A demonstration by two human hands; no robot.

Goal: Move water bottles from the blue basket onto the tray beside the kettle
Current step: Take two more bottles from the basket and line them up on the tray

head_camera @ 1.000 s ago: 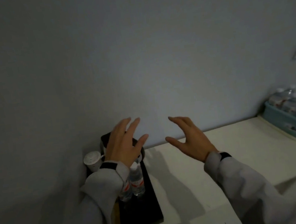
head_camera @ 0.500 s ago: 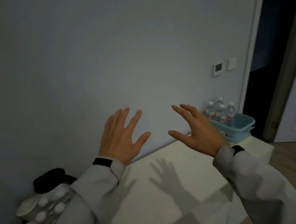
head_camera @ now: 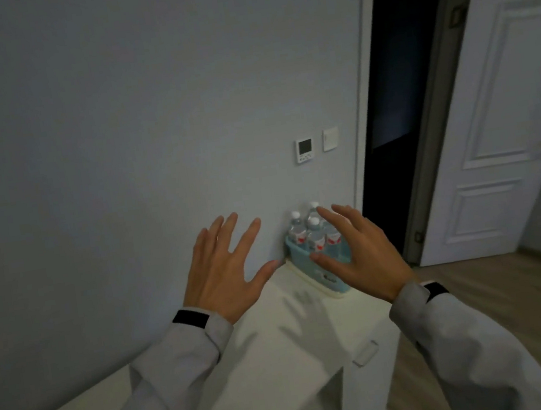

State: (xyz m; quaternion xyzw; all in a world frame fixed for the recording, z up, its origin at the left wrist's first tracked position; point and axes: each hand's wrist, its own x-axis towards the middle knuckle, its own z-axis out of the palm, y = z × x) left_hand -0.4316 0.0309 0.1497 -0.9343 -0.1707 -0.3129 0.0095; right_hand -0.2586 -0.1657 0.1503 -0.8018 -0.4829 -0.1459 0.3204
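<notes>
Left hand (head_camera: 223,273) and right hand (head_camera: 361,254), both empty with fingers spread, raised over the white table (head_camera: 281,351). Beyond the right hand, the basket (head_camera: 298,256) stands at the table's far end against the wall, holding upright bottles (head_camera: 315,236).

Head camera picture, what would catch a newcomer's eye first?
Two open, empty hands fill the middle, the left hand and right hand, fingers spread. Just behind the right hand, a blue basket of water bottles stands on the pale cabinet against the wall. A dark doorway gapes at right.
</notes>
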